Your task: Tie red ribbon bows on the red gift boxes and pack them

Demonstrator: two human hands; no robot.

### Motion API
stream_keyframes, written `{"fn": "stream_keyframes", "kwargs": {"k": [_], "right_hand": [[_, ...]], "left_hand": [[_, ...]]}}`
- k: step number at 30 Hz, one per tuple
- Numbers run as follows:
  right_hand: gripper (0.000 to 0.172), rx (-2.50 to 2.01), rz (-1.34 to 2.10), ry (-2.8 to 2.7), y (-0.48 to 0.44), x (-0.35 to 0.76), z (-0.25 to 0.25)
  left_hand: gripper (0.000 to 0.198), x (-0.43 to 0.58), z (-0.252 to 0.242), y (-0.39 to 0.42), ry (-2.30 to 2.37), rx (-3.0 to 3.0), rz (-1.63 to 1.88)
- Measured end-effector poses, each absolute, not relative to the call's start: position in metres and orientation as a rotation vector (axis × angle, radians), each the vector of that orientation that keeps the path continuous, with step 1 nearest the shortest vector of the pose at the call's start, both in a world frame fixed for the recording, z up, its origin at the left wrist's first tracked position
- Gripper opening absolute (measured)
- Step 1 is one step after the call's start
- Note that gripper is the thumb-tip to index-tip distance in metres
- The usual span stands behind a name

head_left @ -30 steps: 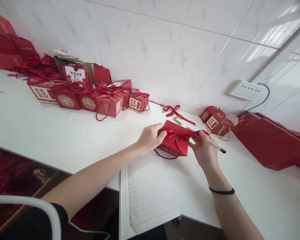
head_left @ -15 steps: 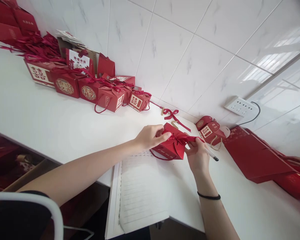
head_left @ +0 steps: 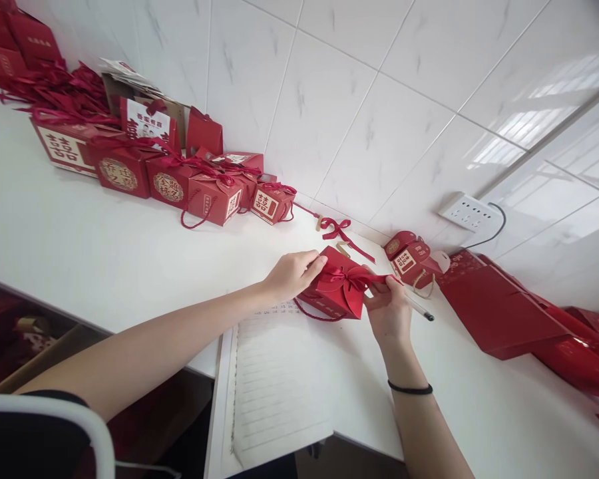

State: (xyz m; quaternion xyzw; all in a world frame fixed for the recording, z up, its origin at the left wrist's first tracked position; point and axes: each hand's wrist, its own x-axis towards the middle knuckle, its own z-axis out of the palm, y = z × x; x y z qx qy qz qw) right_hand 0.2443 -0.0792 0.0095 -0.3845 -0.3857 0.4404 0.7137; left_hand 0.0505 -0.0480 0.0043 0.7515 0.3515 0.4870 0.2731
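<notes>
Left fingers (head_left: pixel 314 267) have drawn back from the bow (head_left: pixel 349 277) to the edge of the red box (head_left: pixel 332 291) between both hands, their grip unclear, while right fingers (head_left: pixel 395 289), holding ribbon tail (head_left: pixel 376 279) and pen (head_left: pixel 417 306), should best pull gently and evenly.

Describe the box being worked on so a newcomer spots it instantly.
On the white table, find the lined paper. At the paper's far end is the red box. Unlike boxes by the wall, its ribbon runs into the right hand.

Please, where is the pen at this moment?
In the head view, the pen is right of centre, in the right hand, beside the held red box.
</notes>
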Motion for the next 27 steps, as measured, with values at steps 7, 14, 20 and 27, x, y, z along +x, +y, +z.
{"fn": "stream_keyframes", "kwargs": {"k": [7, 14, 20, 27], "right_hand": [[0.017, -0.834, 0.907, -0.898, -0.083, 0.242, 0.012], [0.018, -0.813, 0.878, -0.940, -0.085, 0.241, 0.014], [0.019, -0.933, 0.937, -0.770, -0.067, 0.262, 0.000], [0.024, -1.349, 0.341, -1.263, -0.050, 0.298, -0.027]], "left_hand": [[0.035, 0.050, 0.004, -0.046, 0.908, 2.002, 1.311], [0.025, 0.049, 0.000, -0.043, 0.808, 2.015, 1.260], [0.025, 0.050, 0.001, -0.043, 0.805, 2.125, 1.266], [0.024, 0.049, -0.002, -0.042, 0.758, 2.087, 1.267]]}}
